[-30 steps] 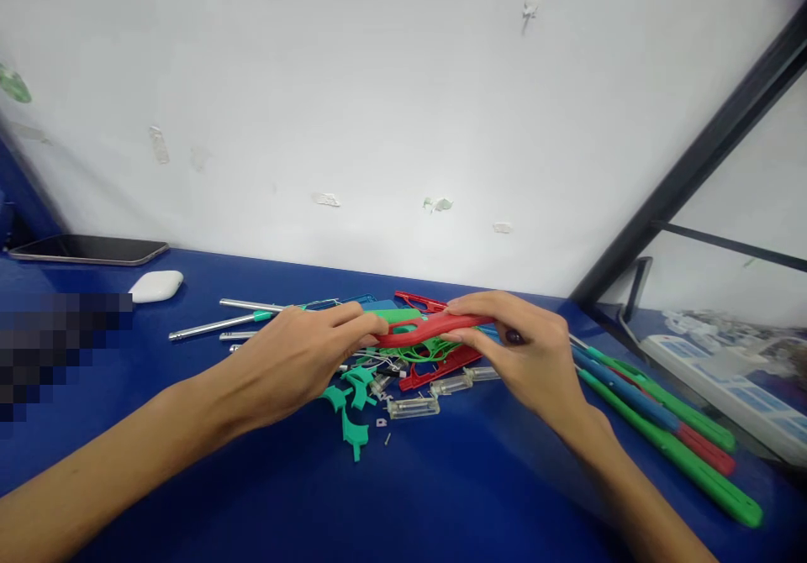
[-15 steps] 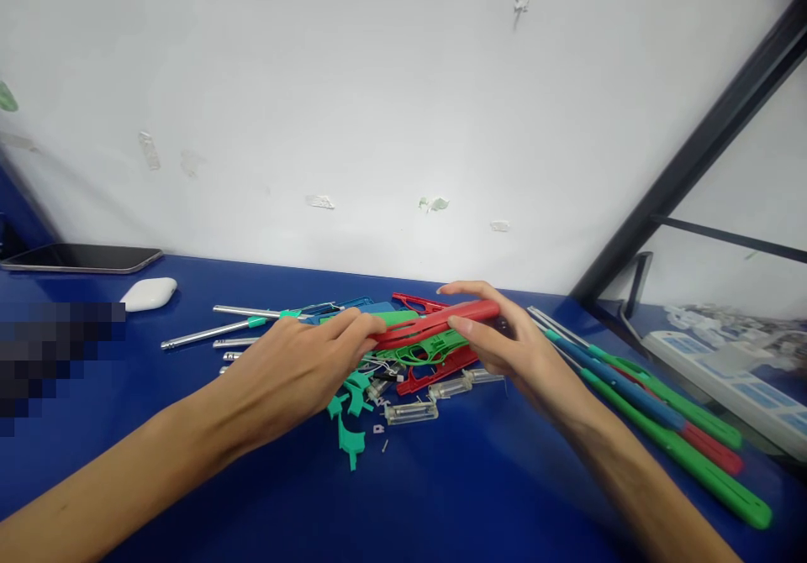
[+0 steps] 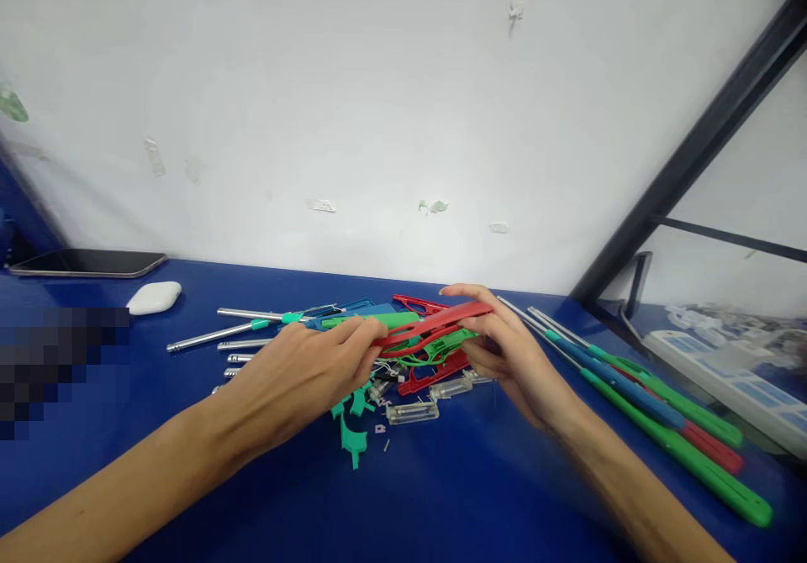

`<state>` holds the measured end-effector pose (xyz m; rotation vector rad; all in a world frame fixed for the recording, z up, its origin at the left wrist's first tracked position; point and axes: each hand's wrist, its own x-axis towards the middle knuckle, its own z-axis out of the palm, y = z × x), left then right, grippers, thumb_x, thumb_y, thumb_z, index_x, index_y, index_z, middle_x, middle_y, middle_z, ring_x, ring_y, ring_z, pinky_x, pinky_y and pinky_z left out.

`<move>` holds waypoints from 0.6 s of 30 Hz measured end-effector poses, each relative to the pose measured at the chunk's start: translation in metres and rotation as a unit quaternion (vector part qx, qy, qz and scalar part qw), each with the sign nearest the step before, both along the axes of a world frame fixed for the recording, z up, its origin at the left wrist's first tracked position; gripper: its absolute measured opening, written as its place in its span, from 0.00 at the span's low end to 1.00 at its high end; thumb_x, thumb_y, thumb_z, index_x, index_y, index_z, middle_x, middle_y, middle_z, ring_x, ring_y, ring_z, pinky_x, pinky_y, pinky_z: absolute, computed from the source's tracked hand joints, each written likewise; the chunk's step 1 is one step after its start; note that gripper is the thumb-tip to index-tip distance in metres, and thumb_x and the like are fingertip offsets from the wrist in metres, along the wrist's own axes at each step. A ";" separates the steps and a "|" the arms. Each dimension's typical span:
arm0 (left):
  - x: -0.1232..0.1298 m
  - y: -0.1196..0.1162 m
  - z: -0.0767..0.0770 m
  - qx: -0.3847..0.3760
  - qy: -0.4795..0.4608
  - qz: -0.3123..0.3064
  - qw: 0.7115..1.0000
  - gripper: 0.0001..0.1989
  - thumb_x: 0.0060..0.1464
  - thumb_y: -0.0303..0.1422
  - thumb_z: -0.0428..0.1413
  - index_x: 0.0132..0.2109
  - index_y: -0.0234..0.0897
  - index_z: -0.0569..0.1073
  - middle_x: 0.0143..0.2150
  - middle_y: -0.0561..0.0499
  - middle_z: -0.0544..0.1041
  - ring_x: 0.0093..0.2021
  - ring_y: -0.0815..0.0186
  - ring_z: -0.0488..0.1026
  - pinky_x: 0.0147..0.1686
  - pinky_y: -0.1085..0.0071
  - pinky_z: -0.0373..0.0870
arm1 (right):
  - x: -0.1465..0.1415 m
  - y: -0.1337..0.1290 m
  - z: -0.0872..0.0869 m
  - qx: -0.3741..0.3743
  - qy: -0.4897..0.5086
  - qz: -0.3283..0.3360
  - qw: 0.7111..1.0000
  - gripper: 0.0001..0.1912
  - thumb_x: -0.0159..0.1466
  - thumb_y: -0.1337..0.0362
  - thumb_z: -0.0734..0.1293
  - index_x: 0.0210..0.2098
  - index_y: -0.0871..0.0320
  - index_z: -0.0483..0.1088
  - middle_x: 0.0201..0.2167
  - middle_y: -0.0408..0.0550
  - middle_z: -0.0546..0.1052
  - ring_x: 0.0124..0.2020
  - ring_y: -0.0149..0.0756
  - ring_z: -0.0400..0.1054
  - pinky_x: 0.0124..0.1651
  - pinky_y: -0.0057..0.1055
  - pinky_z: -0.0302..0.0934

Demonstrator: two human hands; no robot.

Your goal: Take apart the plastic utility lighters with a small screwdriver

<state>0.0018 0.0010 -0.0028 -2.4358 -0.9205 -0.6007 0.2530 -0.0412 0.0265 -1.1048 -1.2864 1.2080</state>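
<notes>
A red plastic lighter handle shell, long with a slotted opening, is held between both hands above a heap of parts. My left hand is closed, pinching its left end between thumb and fingers. My right hand grips the right end, index finger stretched out behind and the other fingers curled beneath. Under the shell lie green shells and red shells. Closer to me are clear fuel tanks and teal trigger pieces.
Metal tubes with teal collars lie left of the heap. On the right rest several long lighters in green, blue and red. A white case and a phone sit at the back left, before a white wall.
The red shell has turned and tilted, its right end rolled over. My right thumb and fingers have shifted around that end, now curling underneath. My left hand keeps its pinch.
</notes>
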 end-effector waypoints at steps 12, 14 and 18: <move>-0.002 -0.001 0.009 -0.169 -0.046 0.003 0.985 0.11 0.71 0.34 0.39 0.46 0.42 0.66 0.25 0.57 0.75 0.18 0.66 0.67 0.20 0.68 0.50 | -0.011 0.002 -0.011 -0.014 0.089 -0.023 0.996 0.18 0.60 0.65 0.64 0.50 0.52 0.68 0.19 0.29 0.47 0.19 0.25 0.32 0.23 0.30 0.35; -0.004 -0.001 0.012 -0.197 -0.063 0.004 0.978 0.12 0.72 0.35 0.38 0.48 0.42 0.65 0.27 0.56 0.76 0.21 0.67 0.69 0.22 0.69 0.54 | -0.011 0.002 -0.010 -0.022 0.085 -0.021 0.996 0.19 0.60 0.65 0.65 0.51 0.52 0.68 0.20 0.29 0.47 0.20 0.25 0.32 0.23 0.30 0.35; -0.007 0.002 0.014 -0.237 -0.098 0.011 0.966 0.11 0.73 0.38 0.38 0.51 0.43 0.63 0.25 0.59 0.72 0.20 0.67 0.65 0.23 0.69 0.55 | -0.008 0.002 -0.005 -0.050 0.049 -0.008 0.998 0.16 0.62 0.64 0.66 0.50 0.53 0.68 0.19 0.28 0.47 0.20 0.25 0.32 0.23 0.30 0.33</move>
